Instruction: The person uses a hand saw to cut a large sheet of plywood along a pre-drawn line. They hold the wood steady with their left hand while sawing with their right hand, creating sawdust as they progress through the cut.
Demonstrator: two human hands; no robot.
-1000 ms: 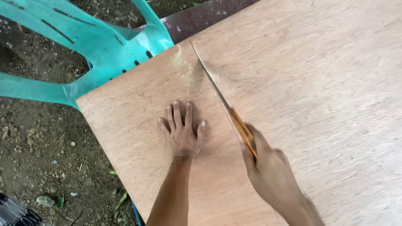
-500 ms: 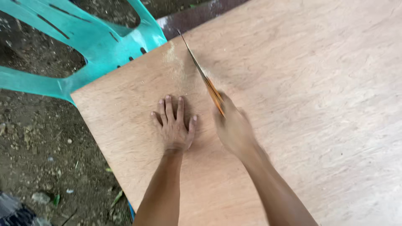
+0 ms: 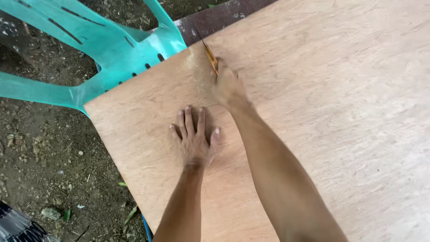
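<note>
A large plywood sheet (image 3: 322, 112) lies across a turquoise plastic chair (image 3: 112, 45). My left hand (image 3: 195, 136) presses flat on the sheet near its left corner, fingers spread. My right hand (image 3: 227, 85) grips the orange handle of a hand saw (image 3: 209, 53), pushed forward to the sheet's far edge, so that only a short piece of blade shows beyond the edge. Pale sawdust (image 3: 192, 65) lies along the cut line just left of the saw.
Bare dirt ground (image 3: 40, 157) with small stones and leaves lies to the left. A dark brown board (image 3: 215, 18) shows beyond the sheet's far edge. A dark striped object (image 3: 18, 226) sits at the bottom left corner.
My right hand has pushed the saw forward along the cut, from the middle of the sheet to its far edge. My left hand stays pressed flat on the sheet.
</note>
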